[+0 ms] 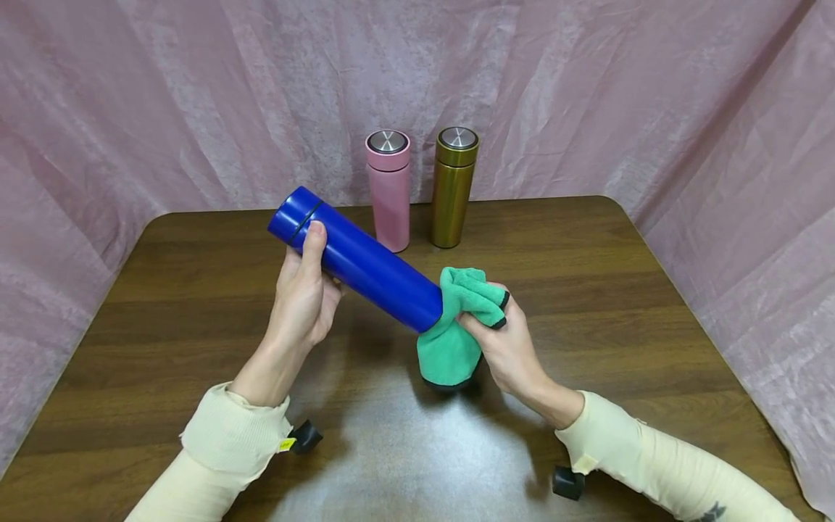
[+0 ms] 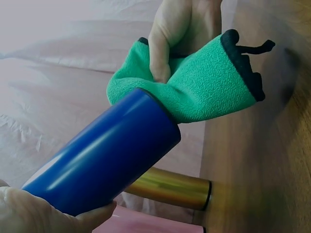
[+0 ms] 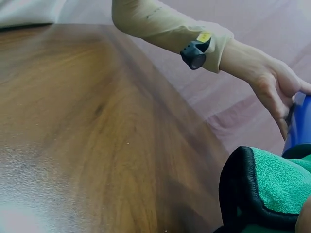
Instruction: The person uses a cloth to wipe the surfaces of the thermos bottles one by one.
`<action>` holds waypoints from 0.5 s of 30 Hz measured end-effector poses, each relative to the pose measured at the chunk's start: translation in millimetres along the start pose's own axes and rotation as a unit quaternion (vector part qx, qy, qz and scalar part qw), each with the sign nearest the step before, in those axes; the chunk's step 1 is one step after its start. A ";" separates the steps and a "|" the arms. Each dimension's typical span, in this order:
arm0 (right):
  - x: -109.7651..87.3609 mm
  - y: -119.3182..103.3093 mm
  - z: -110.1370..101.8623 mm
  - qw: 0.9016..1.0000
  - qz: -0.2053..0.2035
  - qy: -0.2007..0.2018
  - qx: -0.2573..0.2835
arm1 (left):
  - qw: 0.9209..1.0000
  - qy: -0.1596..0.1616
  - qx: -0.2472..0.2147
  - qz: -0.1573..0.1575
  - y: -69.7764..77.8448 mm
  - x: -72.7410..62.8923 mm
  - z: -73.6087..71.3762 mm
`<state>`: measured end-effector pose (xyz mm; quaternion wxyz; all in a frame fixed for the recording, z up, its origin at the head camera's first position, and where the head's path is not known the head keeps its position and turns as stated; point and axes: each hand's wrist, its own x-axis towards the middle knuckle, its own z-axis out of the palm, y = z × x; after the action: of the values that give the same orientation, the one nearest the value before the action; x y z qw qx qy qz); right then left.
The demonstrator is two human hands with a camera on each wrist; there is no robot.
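Tilted above the table, a blue vacuum flask [image 1: 368, 264] is gripped near its lidded end by my left hand [image 1: 305, 297], thumb along its side. Its base points down to the right. My right hand [image 1: 505, 341] holds a bunched green cloth [image 1: 450, 355] with dark edging against that base. Part of the cloth hangs below the flask, as the head view shows. In the left wrist view the cloth [image 2: 209, 87] covers the flask's end face, with the right thumb pressing into its folds. Most of the right fingers are hidden behind the cloth.
A pink flask [image 1: 390, 196] and a gold flask [image 1: 453, 192] stand upright side by side near the back edge of the wooden table [image 1: 163, 326]. Pink curtains [image 1: 261, 94] hang behind and at the sides. Small black cameras hang from both sleeves.
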<state>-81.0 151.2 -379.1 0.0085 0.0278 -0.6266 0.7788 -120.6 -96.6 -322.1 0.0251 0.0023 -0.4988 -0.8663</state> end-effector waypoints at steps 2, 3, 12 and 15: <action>2.7 0.0 0.2 1.000 -0.004 -0.006 0.009 | 1.000 0.000 -0.002 0.001 0.8 -0.6 0.1; 4.1 -0.1 0.4 1.000 -0.006 -0.012 0.014 | 1.000 0.000 -0.004 0.002 1.2 -1.0 0.1; 17.8 -1.5 3.3 0.999 -0.001 -0.040 0.031 | 1.000 0.009 -0.021 0.012 6.0 -0.4 -1.5; 21.2 -2.1 4.7 0.998 0.020 -0.048 0.036 | 0.999 0.010 -0.026 0.015 8.1 -0.6 -1.1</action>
<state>-102.0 146.7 -374.9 -0.0379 0.0531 -0.5980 0.7988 -119.6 -101.6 -315.6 0.0433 0.0032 -0.4757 -0.8785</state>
